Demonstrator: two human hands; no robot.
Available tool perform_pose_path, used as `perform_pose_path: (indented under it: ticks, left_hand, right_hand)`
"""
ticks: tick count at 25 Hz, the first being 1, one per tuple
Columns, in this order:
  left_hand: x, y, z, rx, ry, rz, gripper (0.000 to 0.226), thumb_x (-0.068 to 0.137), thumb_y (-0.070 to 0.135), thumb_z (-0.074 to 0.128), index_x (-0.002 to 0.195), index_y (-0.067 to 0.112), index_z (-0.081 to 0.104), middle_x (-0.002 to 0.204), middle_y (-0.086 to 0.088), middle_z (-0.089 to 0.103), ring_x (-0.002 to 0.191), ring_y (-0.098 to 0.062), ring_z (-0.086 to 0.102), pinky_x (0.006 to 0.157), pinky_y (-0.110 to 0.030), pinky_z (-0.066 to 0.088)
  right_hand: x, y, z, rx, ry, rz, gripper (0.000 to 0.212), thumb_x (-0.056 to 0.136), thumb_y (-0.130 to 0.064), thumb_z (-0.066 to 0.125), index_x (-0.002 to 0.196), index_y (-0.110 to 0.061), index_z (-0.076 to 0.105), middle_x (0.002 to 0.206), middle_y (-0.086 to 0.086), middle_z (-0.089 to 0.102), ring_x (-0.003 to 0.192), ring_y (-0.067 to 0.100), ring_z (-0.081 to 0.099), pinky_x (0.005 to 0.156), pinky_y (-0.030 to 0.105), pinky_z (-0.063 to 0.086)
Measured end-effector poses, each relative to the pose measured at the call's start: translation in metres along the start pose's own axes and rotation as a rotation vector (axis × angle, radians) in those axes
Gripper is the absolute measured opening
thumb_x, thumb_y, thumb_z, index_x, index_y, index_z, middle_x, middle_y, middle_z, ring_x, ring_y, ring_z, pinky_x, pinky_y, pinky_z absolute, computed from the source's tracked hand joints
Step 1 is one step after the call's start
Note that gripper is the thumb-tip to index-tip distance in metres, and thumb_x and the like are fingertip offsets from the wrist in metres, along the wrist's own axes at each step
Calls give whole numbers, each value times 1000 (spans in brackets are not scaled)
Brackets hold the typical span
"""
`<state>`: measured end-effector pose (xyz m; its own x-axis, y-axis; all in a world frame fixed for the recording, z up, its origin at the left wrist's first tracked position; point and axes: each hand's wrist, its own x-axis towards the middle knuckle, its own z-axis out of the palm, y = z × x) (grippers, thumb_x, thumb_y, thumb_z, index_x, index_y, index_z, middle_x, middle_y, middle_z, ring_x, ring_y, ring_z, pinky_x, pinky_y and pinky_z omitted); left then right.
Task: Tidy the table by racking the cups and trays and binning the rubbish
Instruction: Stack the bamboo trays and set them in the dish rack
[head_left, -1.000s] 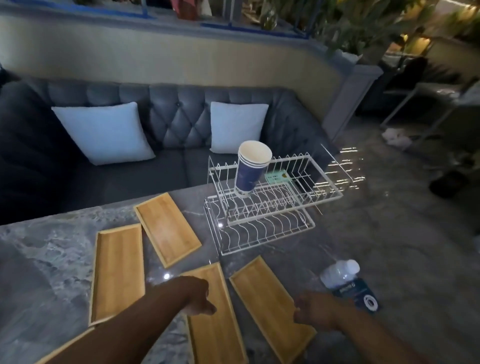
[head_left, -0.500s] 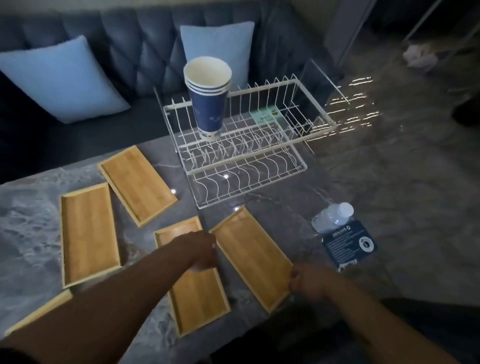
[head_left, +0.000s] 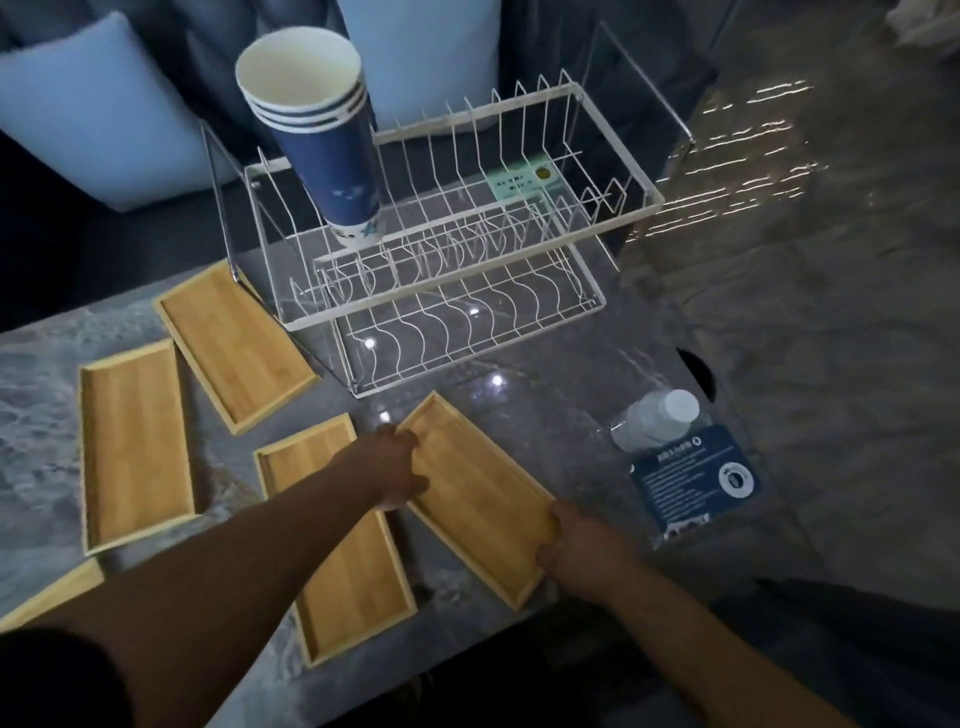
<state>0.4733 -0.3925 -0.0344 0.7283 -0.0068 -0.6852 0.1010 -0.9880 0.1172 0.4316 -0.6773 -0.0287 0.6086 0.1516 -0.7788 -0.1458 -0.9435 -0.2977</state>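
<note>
Several bamboo trays lie flat on the grey marble table (head_left: 545, 415). Both hands are on the rightmost tray (head_left: 472, 488): my left hand (head_left: 395, 467) grips its left long edge and my right hand (head_left: 576, 545) grips its near right corner. Another tray (head_left: 343, 540) lies just left of it, partly under my left forearm. Two more trays (head_left: 234, 343) (head_left: 135, 441) sit further left, and one tray's corner (head_left: 52, 592) shows at the left edge. A white wire dish rack (head_left: 467, 291) stands behind, with a stack of blue paper cups (head_left: 322, 130) upright in its upper tier.
A crushed clear plastic bottle (head_left: 654, 421) lies on a dark blue leaflet (head_left: 691, 478) at the table's right edge. Behind the table is a grey sofa with pale cushions (head_left: 88, 109). Stone floor lies to the right.
The view has tilted down and closer. My left hand moved right from the middle tray onto the rightmost tray's edge; my right hand closed on its near corner.
</note>
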Motion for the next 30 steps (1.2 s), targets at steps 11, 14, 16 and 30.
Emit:
perform_pose_path:
  ticks: [11,14,16,30]
  left_hand:
    - [-55,-26,48,-186,-61,-155,69,85,54,64,143,21,47,130,-11,61,111,-23,65,93,-37,55]
    - [-70,-37,58,-249,-64,-150,53,87,50,64,131,21,59,122,-5,66,104,-16,66,85,-30,55]
    - [-77,-43,65,-274,-51,-156,49,87,52,63,127,24,62,118,-1,67,99,-13,65,80,-27,52]
    - [-79,-123,52,-101,350,-131,53,82,53,64,130,33,57,137,4,57,122,-19,56,94,-40,53]
  right_hand:
    - [33,-47,-31,-156,161,-143,65,78,-40,58,137,-21,39,134,15,54,120,34,53,97,41,49]
    - [46,-67,-35,-219,162,-195,70,81,-37,58,144,-18,33,144,17,43,128,34,47,104,42,44]
    - [53,-77,-36,-248,152,-210,74,84,-37,57,148,-19,27,148,17,36,130,35,45,105,43,43]
    - [19,-94,-3,-365,314,-287,42,83,-40,53,121,-22,55,122,6,60,107,28,59,86,36,50]
